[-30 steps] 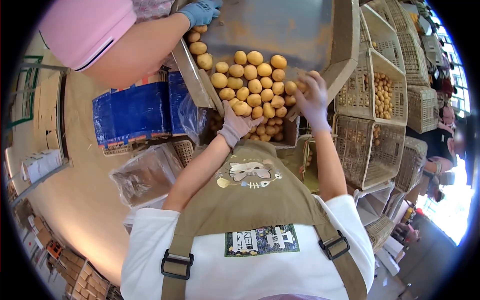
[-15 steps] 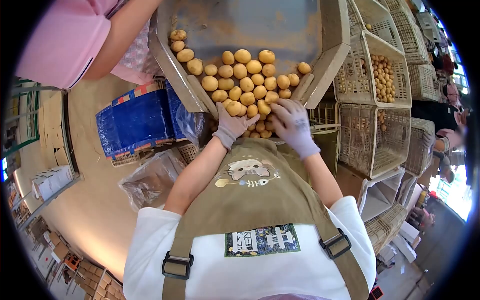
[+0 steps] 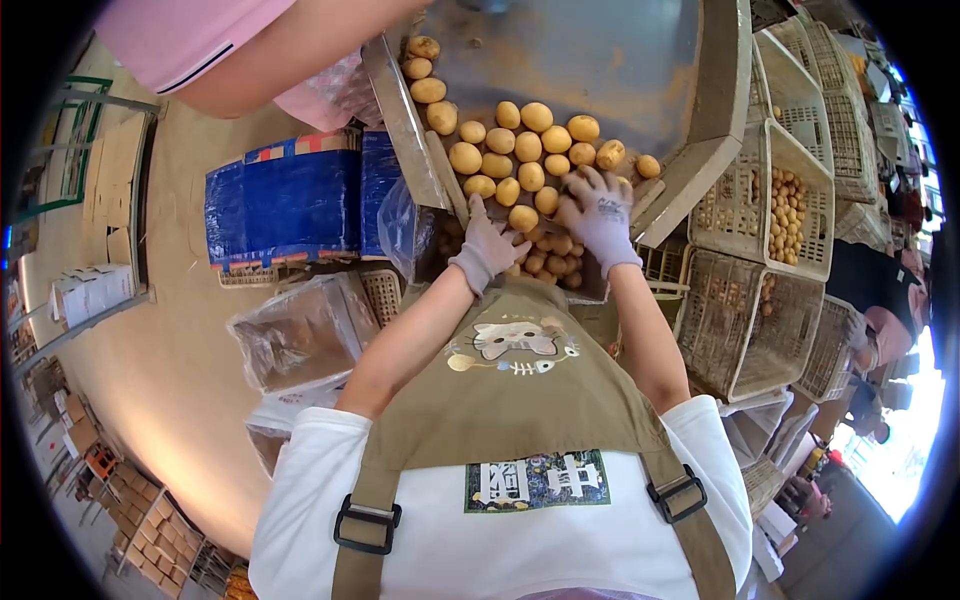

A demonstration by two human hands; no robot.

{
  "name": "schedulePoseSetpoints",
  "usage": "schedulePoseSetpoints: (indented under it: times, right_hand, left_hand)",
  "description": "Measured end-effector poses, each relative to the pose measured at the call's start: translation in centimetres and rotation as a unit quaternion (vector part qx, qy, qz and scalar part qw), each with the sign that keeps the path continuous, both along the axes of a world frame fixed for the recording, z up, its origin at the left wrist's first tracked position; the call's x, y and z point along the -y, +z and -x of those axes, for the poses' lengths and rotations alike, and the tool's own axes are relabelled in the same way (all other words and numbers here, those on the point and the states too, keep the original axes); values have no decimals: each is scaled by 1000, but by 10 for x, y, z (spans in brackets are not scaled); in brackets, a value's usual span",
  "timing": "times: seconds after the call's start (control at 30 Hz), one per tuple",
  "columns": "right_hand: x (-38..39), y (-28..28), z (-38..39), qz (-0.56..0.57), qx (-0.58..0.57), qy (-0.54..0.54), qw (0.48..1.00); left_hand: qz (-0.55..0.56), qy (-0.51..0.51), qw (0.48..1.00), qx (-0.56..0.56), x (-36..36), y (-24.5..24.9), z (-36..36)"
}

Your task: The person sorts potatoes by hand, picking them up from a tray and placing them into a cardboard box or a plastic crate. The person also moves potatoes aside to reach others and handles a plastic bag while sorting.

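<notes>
Several small yellow potatoes [image 3: 528, 147] lie on a metal sorting tray [image 3: 590, 50] that narrows between two raised edges toward me. More potatoes [image 3: 550, 262] sit lower down, below the tray's mouth and just in front of my apron. My left hand [image 3: 487, 243], in a pale glove, is at the left side of the mouth with its fingers apart, beside the lower potatoes and holding none. At the right side, my right hand [image 3: 602, 215], gloved too, rests with spread fingers over the nearest potatoes; its fingertips touch or nearly touch them, and its palm hides what is beneath.
Another person's arm [image 3: 330, 40] with a pink sleeve reaches in at upper left. Plastic crates [image 3: 735, 195], some with potatoes, stand stacked on the right. A blue-wrapped box [image 3: 285, 205] and a plastic-lined crate [image 3: 300, 335] are at left. Another person [image 3: 890, 300] is at far right.
Potatoes have left the tray's mouth, leaving fewer near my hands. My right hand's fingers have spread over the potatoes. The whole view has shifted, with the tray now further right.
</notes>
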State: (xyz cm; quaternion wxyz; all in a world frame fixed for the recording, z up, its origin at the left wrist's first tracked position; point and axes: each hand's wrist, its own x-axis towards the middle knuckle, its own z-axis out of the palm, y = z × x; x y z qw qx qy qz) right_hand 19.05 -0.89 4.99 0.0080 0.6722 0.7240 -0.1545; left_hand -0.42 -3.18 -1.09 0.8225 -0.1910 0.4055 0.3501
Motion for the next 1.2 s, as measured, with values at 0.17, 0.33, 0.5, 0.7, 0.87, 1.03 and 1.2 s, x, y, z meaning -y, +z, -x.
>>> schedulePoseSetpoints:
  times: [0.17, 0.33, 0.5, 0.7, 0.87, 1.03, 1.2]
  right_hand:
    - [-16, 6, 59, -130, -63, 226, 963]
    - [-57, -14, 56, -168, 63, 101, 978]
    - [-120, 2, 107, -260, -106, 161, 946]
    - [-215, 22, 193, -64, -26, 168, 983]
    - [-209, 14, 185, 11, -64, 158, 985]
    - [-169, 8, 138, 72, -189, 63, 977]
    - [-91, 2, 43, 98, -726, -241, 636]
  left_hand:
    - [-123, -47, 990, 47, 7, -33, 1]
    - [-12, 48, 996, 75, 1, -11, 1]
    - [4, 76, 991, 108, -3, -23, -7]
    - [79, 94, 988, 90, -5, -26, -10]
    - [26, 95, 990, 97, -3, -9, -5]
    - [-31, 73, 992, 101, -2, -13, -6]
    - [-56, 68, 989, 115, -4, -16, -6]
